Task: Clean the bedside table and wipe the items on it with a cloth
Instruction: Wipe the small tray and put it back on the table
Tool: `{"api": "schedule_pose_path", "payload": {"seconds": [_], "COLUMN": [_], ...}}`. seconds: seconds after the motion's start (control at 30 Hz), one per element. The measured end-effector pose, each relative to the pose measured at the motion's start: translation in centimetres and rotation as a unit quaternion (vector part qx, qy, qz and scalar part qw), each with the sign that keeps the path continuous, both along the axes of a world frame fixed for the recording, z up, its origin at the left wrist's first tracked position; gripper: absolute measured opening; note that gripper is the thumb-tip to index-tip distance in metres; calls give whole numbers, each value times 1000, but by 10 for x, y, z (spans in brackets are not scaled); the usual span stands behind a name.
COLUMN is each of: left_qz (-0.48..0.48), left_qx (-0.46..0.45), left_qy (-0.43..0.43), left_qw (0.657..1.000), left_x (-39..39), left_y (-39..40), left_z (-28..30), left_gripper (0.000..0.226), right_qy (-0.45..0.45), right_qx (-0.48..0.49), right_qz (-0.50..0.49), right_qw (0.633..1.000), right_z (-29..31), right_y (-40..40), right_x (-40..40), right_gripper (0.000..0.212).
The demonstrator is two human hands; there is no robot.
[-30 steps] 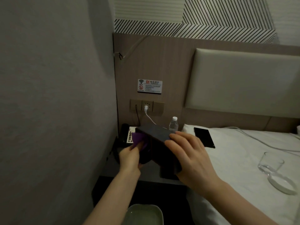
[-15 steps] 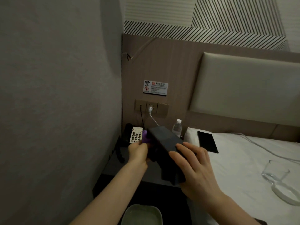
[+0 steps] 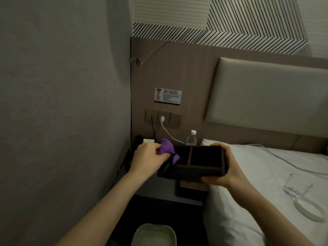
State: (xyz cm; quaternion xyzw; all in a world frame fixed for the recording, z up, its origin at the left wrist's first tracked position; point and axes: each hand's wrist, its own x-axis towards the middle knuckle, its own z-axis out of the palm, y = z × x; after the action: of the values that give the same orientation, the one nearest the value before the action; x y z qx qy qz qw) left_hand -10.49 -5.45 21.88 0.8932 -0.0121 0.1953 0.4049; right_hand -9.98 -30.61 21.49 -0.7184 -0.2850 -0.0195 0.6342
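Your right hand (image 3: 229, 167) grips the right end of the dark divided box (image 3: 200, 163), held above the bedside table (image 3: 159, 188). Your left hand (image 3: 148, 158) pinches the purple cloth (image 3: 166, 148) at the box's left compartment.

Two hands (image 3: 149, 157) (image 3: 229, 167), one cloth (image 3: 166, 148), one box (image 3: 200, 164) with two compartments, one bottle (image 3: 191, 138), one glass (image 3: 296, 185), one bowl (image 3: 154, 235), one wall sign (image 3: 167, 95).

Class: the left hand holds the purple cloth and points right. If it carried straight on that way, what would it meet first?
Probably the dark wooden box: the left hand already presses the purple cloth at its left compartment, though depth is unclear.
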Motion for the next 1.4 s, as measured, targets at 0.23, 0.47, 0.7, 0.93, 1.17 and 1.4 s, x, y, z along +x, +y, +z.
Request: {"api": "schedule_pose_path", "payload": {"seconds": [0.23, 0.47, 0.7, 0.93, 1.17, 1.4], "left_qz": [-76, -202, -191, -131, -26, 28], "left_qx": [265, 353, 196, 198, 41, 205], "left_qy": [40, -39, -27, 53, -53, -129], "left_qw": [960, 913, 962, 970, 997, 970], "left_x": [-9, -26, -40, -42, -46, -46], "left_y": [-1, -3, -19, -20, -21, -31], "left_z": [32, 52, 56, 39, 40, 27], "left_gripper": [13, 14, 13, 35, 43, 41], "right_qy": [76, 173, 238, 195, 361, 390], "right_qx": [-16, 27, 49, 26, 319, 401], "right_qz": [82, 174, 225, 228, 109, 18], "right_qw": [994, 969, 944, 953, 870, 829], "right_z": [-7, -14, -19, -14, -17, -7], "right_y": [-6, -21, -20, -2, 44, 77], "right_x": [7, 15, 21, 23, -1, -12], "right_gripper": [87, 85, 84, 92, 86, 89]}}
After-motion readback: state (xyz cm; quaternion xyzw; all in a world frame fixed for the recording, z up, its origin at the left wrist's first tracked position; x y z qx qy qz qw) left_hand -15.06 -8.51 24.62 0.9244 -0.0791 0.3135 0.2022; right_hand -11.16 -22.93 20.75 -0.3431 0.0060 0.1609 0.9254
